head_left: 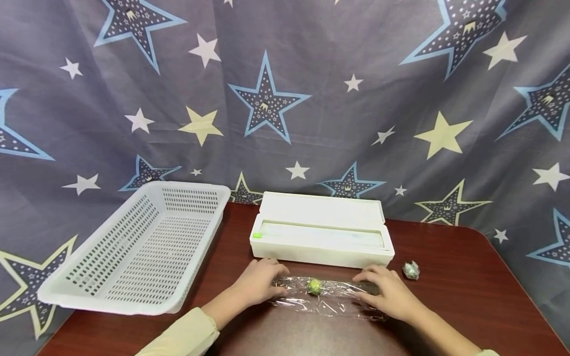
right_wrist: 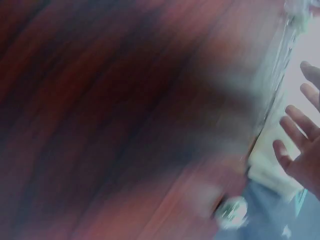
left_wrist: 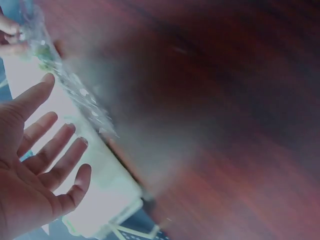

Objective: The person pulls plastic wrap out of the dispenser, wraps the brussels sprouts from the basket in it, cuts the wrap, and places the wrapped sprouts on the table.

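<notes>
A clear sheet of plastic film (head_left: pixel 329 301) lies on the table with a small yellow-green ball (head_left: pixel 314 287) on its upper part. At the film's left end is my left hand (head_left: pixel 261 281), its fingers loosely spread in the left wrist view. Over the right end reaches my right hand (head_left: pixel 386 290), fingers apart and thumb toward the film. The right wrist view shows its relaxed fingers (right_wrist: pixel 300 120) with nothing gripped. Just behind both hands sits a long white cling film box (head_left: pixel 320 253), its lid raised and a pale roll inside.
A white perforated basket (head_left: pixel 182 291) stands to the left. Right of the box lies a small ball wrapped in shiny film (head_left: pixel 410 270). The dark red-brown table (head_left: pixel 467 277) meets a grey star-patterned curtain (head_left: pixel 325 133) at its back edge.
</notes>
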The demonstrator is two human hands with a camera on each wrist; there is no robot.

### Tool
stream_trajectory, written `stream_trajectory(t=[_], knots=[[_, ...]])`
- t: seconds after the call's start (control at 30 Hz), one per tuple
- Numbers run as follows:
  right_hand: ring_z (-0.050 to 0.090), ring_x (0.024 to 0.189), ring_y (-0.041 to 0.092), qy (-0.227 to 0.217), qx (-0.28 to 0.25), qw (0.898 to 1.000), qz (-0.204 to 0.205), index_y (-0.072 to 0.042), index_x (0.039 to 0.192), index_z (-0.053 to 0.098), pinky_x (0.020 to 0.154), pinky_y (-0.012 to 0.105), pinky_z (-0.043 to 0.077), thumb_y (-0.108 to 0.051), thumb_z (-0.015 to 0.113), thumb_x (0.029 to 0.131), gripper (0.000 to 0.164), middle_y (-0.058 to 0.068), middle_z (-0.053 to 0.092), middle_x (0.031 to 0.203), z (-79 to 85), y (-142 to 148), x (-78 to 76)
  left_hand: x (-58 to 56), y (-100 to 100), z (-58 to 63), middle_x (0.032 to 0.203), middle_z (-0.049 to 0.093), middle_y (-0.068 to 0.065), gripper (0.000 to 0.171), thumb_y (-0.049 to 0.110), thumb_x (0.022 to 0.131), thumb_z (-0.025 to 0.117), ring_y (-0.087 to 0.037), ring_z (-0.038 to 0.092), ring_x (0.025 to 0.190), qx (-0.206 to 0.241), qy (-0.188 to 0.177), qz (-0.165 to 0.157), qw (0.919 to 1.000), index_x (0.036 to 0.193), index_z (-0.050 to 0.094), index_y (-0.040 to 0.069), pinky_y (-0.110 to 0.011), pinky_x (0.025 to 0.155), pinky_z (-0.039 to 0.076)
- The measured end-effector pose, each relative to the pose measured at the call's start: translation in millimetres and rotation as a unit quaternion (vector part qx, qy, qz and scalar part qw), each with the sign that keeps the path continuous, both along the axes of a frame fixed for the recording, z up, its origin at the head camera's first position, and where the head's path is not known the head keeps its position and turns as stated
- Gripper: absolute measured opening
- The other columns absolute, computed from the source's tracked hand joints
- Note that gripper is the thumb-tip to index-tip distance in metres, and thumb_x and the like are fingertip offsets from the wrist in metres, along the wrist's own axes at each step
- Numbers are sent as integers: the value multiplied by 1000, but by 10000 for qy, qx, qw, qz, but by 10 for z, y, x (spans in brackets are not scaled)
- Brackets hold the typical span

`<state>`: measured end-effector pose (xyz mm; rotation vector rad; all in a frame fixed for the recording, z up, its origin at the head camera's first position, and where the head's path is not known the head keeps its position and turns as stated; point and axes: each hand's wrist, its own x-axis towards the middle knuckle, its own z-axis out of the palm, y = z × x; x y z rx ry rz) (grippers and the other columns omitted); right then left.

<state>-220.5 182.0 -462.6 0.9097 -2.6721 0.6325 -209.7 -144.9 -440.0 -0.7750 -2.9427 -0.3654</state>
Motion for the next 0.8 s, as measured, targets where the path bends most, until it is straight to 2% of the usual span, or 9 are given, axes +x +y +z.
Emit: stream_trajectory(t=[0.1,0.2,0.3,0.37,0.53,0.67,0.8], knots=[[56,92,8,-180,160,9997,-64,-30,93,69,71,29,36,-38,75,76,20,-14,60,96,-9,182,12,9,-112,-10,86,62,5,28,37,71,77,-12,57,83,88,-30,40,9999,90,66,19,-34,70,42],[56,94,10,-414,286,9987,-122,-30,93,69,75,35,39,-42,73,77,20,-15,61,97,-22,304,19,1,-190,-16,80,60,7,28,36,70,78,-7,54,73,228,-184,134,9995,85,62,18,-30,65,42],[57,97,12,-582,254,9977,-226,-29,94,70,81,42,41,-42,71,78,21,-15,62,98,-39,373,31,0,-250,-17,77,59,9,28,34,70,78,-3,50,67,360,-293,199,9987,84,59,18,-26,61,42],[57,98,13,-635,157,9974,-313,-28,95,70,84,46,42,-41,71,79,21,-15,61,99,-48,395,39,0,-283,-11,75,58,9,27,33,71,78,-3,48,65,380,-238,184,9988,83,59,19,-25,59,40],[58,95,13,-418,178,9984,-348,-27,93,71,84,46,42,-36,72,79,16,-14,60,98,-78,394,37,15,-344,-4,79,60,7,23,34,72,77,-8,54,73,114,100,110,9998,84,65,20,-30,63,40],[58,95,13,-293,426,9981,-343,-28,92,72,82,43,42,-37,73,77,17,-12,60,99,-98,388,16,27,-365,-8,85,62,7,24,38,73,75,-13,58,83,-209,-42,156,9997,88,71,19,-33,67,38],[58,96,15,-275,631,9974,-215,-28,94,71,80,41,41,-39,73,77,20,-11,60,100,-90,400,5,27,-375,-25,87,63,6,29,40,72,75,-16,59,86,-432,-138,159,9988,90,73,18,-34,67,37]])
